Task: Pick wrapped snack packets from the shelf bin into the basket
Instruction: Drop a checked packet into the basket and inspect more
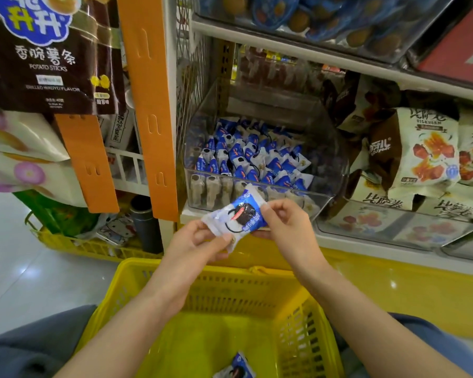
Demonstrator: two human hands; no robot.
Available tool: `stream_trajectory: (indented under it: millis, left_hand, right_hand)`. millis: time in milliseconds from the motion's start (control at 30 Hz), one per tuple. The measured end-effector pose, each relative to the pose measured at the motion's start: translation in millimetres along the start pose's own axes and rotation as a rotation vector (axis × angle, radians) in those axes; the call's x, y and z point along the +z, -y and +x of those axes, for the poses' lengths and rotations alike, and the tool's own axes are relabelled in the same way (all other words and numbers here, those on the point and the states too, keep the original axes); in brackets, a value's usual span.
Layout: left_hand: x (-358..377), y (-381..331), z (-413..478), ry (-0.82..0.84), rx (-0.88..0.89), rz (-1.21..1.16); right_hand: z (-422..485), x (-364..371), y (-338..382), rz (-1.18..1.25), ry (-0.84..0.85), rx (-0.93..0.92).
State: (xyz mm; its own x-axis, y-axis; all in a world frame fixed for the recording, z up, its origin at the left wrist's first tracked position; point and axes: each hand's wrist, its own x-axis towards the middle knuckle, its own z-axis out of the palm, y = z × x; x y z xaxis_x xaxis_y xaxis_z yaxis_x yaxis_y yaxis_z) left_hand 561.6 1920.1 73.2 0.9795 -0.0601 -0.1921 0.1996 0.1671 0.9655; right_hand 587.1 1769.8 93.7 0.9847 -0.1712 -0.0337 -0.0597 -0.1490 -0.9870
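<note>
We see two hands sharing one wrapped snack packet [238, 214], held in the air just in front of the shelf's front edge and above the far rim of the yellow basket [172, 268]. The left hand [199, 241] pinches the packet's lower left end between thumb and curled fingers. The right hand [287, 227] pinches its upper right end the same way, so each grip is closed on the wrapper, not spread. The packet is blue and white with a dark round biscuit printed on it, and it sits tilted, right end higher.

A second packet [236, 368] of the same kind lies on the basket's floor near its near edge; we count one there.

Behind the hands, a clear bin [330, 165] stands at the left end of the shelf [366, 245], up against its front edge. It holds a heap of matching packets [251, 156]; they overlap too much for us to count, though there are plainly a great many.

To the right of the bin lie cream-and-brown snack bags [426, 148], of which we make out at least three. On the left hang two orange strips [145, 91], the shorter one [85, 159] below a dark bag of potato sticks [47, 55]. A second yellow basket [66, 245] sits on the floor beneath them, with one dark flask [145, 222] standing at its right end.
</note>
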Motion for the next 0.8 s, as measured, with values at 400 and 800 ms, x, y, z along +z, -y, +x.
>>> stream_trajectory:
  millis: [400,800]
  left_hand:
    - [-15.7,-7.9,1.3,-0.250,0.451,0.522]
    - [-9.6,-3.2,-2.7,-0.075,0.478,0.664]
  right_hand:
    - [-15.8,8.9,-14.8,-0.569,0.377,-0.166]
    - [-21.5,9.1,-9.1,-0.439,0.243,-0.449]
